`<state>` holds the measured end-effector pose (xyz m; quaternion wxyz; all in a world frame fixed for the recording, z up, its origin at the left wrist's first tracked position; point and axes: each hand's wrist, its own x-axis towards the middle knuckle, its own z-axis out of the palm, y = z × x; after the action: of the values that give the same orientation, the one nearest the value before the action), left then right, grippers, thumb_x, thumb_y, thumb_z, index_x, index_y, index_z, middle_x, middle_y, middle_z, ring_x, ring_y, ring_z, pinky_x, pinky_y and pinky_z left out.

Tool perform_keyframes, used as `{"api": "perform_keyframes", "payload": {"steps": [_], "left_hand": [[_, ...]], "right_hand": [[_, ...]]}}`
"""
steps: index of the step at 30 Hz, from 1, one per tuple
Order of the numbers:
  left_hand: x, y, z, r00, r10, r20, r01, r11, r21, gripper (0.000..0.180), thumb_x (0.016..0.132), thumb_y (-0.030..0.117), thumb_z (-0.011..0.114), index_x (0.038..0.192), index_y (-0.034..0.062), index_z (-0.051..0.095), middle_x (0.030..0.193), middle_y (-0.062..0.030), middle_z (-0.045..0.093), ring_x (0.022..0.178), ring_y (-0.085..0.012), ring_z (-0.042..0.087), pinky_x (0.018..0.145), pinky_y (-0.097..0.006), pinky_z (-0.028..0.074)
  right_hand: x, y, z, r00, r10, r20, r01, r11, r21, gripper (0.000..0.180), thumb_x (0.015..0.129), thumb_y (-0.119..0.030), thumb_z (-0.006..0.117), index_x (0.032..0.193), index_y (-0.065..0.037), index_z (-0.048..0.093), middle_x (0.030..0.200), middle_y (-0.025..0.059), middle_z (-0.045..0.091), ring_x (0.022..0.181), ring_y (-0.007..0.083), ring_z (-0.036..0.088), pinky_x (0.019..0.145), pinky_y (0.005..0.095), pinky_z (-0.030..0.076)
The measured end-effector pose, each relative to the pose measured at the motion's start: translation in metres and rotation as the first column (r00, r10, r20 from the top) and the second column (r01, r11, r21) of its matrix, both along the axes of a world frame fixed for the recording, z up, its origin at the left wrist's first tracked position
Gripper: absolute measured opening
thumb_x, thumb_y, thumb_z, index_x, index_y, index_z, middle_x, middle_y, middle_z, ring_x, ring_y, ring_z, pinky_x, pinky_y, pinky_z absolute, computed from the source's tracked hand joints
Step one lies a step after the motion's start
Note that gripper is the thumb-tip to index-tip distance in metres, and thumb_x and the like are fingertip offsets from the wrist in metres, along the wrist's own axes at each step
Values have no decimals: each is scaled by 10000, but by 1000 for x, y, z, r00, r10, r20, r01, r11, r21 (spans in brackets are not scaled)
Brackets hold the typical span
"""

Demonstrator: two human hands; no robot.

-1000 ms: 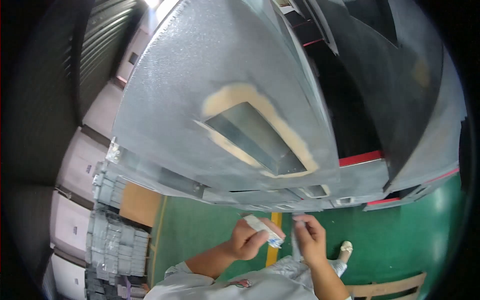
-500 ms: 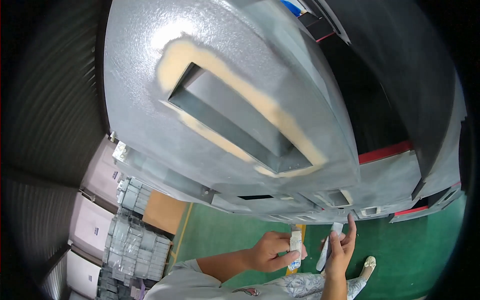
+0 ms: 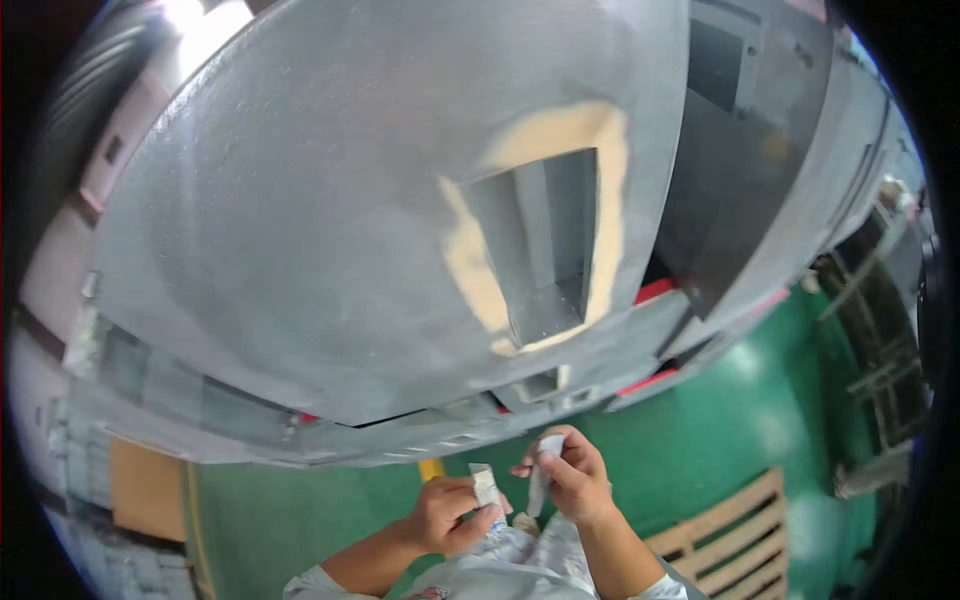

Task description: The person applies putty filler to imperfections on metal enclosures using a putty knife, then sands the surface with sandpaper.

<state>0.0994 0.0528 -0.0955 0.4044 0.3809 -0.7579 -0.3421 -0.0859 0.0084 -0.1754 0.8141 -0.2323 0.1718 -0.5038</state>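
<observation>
In the head view, your left hand [image 3: 446, 514] pinches a white strip [image 3: 484, 483] and your right hand [image 3: 574, 478] clasps a pale flat piece [image 3: 540, 484], held slightly apart before the grey panel [image 3: 330, 230], seemingly a handling step whose next move calls for steady grips.

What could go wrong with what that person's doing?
A few things, maybe. The left hand only pinches its small pale strip, so it might slip and drop to the green floor. The right hand holds a flat grey piece near the other hand; I can't tell if its edge is sharp, but it could nick skin. The slatted wooden pallet lies to the person's right, so someone stepping there could trip.
</observation>
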Motion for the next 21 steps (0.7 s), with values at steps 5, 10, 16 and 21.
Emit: {"api": "perform_keyframes", "payload": {"steps": [5, 10, 16, 21], "left_hand": [[8, 10, -27, 986, -62, -152, 55, 997, -49, 81, 815, 31, 605, 757, 9, 656, 662, -77, 620, 497, -207, 567, 455, -317, 451], [14, 26, -56, 975, -28, -219, 39, 998, 46, 76, 796, 33, 617, 727, 16, 643, 648, -79, 612, 482, -218, 552, 439, -325, 438], [39, 52, -77, 999, -8, -37, 11, 995, 99, 87, 776, 51, 643, 696, 25, 621, 596, -93, 561, 459, -240, 528, 418, -342, 408], [38, 62, -74, 983, 165, -78, -154, 978, 140, 75, 779, 39, 626, 708, 15, 635, 612, -109, 586, 475, -236, 554, 434, -325, 423]], "right_hand": [[-20, 2, 33, 949, -103, -297, 84, 993, -78, 330, 827, 21, 678, 1146, 5, 595, 947, 113, 695, 899, 197, 672, 866, 327, 512], [-32, -5, 61, 904, -235, -356, 147, 955, -256, 146, 846, 5, 671, 982, -3, 619, 934, 118, 684, 908, 209, 673, 858, 361, 518], [-41, -27, 133, 604, -560, -567, 181, 789, -587, 165, 900, -30, 622, 1048, 42, 601, 892, 105, 650, 750, 177, 648, 688, 287, 516], [-37, -61, 209, -4, -976, -219, -125, 218, -968, 212, 876, 0, 638, 1079, 44, 598, 816, 103, 639, 654, 82, 589, 570, 202, 448]]}}
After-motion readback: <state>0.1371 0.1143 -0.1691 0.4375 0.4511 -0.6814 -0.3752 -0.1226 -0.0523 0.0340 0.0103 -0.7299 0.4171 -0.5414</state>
